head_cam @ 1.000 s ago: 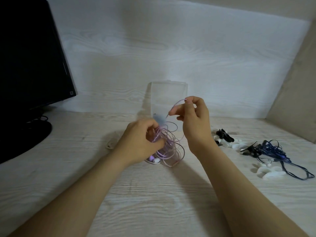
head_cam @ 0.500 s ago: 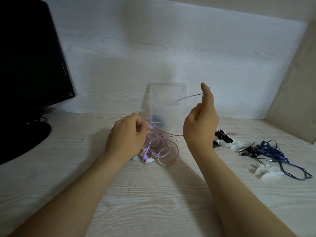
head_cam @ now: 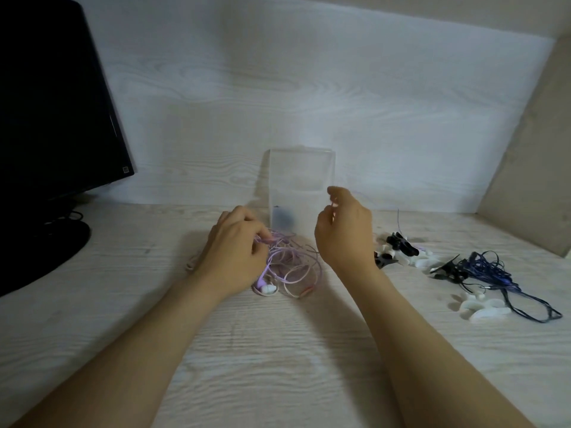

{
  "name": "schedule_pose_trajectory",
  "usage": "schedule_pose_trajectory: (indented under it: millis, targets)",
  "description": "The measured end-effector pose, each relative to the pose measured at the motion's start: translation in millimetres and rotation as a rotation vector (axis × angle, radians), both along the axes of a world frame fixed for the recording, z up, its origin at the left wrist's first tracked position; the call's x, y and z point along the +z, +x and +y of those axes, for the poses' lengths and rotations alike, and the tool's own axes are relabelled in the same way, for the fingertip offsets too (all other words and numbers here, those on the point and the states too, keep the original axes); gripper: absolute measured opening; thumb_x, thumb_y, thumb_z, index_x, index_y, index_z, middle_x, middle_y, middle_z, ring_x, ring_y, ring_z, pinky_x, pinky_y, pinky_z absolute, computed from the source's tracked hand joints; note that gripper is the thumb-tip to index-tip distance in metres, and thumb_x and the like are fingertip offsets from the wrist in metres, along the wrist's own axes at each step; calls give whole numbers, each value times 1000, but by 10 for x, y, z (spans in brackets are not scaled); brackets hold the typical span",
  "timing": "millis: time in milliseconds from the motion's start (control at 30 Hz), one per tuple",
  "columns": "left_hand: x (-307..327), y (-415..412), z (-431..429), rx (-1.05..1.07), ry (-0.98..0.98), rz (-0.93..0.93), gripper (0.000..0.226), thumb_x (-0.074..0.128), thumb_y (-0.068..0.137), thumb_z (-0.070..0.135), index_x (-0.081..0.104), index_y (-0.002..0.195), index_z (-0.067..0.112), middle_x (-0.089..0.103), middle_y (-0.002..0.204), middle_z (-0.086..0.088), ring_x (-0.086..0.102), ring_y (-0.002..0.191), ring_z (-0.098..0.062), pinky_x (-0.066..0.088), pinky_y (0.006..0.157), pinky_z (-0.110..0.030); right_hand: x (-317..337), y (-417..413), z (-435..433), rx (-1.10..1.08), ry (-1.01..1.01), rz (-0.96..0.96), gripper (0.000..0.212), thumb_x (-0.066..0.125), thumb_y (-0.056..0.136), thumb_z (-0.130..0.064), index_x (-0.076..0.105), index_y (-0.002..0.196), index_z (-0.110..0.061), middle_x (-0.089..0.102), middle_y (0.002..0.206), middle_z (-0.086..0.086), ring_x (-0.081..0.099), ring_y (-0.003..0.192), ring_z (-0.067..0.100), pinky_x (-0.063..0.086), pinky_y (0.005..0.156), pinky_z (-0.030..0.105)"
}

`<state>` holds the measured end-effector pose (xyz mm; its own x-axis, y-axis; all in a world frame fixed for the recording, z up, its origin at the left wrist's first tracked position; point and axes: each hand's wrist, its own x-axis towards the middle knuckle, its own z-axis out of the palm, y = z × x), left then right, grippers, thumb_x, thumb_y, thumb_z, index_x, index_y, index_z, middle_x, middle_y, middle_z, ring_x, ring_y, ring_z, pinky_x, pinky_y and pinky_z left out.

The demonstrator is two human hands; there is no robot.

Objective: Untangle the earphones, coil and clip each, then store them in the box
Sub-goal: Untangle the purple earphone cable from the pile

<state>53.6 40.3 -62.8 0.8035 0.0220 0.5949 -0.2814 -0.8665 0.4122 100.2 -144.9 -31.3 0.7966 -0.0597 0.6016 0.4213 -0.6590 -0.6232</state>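
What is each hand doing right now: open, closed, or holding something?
Left hand: grips the tangled purple earphones.
Right hand: fingers curled; whether it pinches a strand cannot be told.

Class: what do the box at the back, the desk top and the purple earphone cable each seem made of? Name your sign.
Box: likely frosted translucent plastic; a dark shape shows blurred through its wall.
Desk top: pale wood or wood-look laminate, matte; grain lines run across it.
Earphone cable: probably soft rubbery plastic, smooth; it lies in loose loops.
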Motion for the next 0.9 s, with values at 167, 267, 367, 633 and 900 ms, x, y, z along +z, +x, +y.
schedule_pose_trajectory:
  millis: [167,267,367,633,900]
  targets:
    - [33,-25,-52,25,-12,-89,21,59,86,28,73,72,22,70,96,11,55,97,-17,41,86,-33,0,-23,-43,-252,-336,65,24,56,95,-19,76,110,-20,64,111,6,52,107,34,29,87,40]
    - [50,-9,-7,80,-149,-117,13,52,101,11,59,90,13,67,83,-3,59,78,-26,47,73,-40,-6,-49,-54,-363,-455,148,10,60,83,-14,58,74,-14,45,117,11,39,110,35,22,85,42]
    - [29,28,64,152,-189,-38,16,47,108,10,61,113,7,70,103,-11,63,98,-30,47,85,-39,-55,-55,-65,-387,-516,175,20,62,77,-8,45,67,-13,39,122,13,35,110,35,21,85,42]
    - [3,26,63,177,-61,142,27,53,98,40,77,93,29,76,94,4,67,98,-32,56,87,-48,-6,-33,-106,-368,-586,46,46,64,70,0,60,114,-15,40,120,14,38,107,35,27,82,39]
    - [12,98,106,133,-164,-85,16,68,97,19,70,86,31,69,95,5,61,99,-26,42,91,-38,-68,-7,42,264,-326,-81,48,47,96,9,64,136,-9,64,137,10,57,125,30,47,103,36]
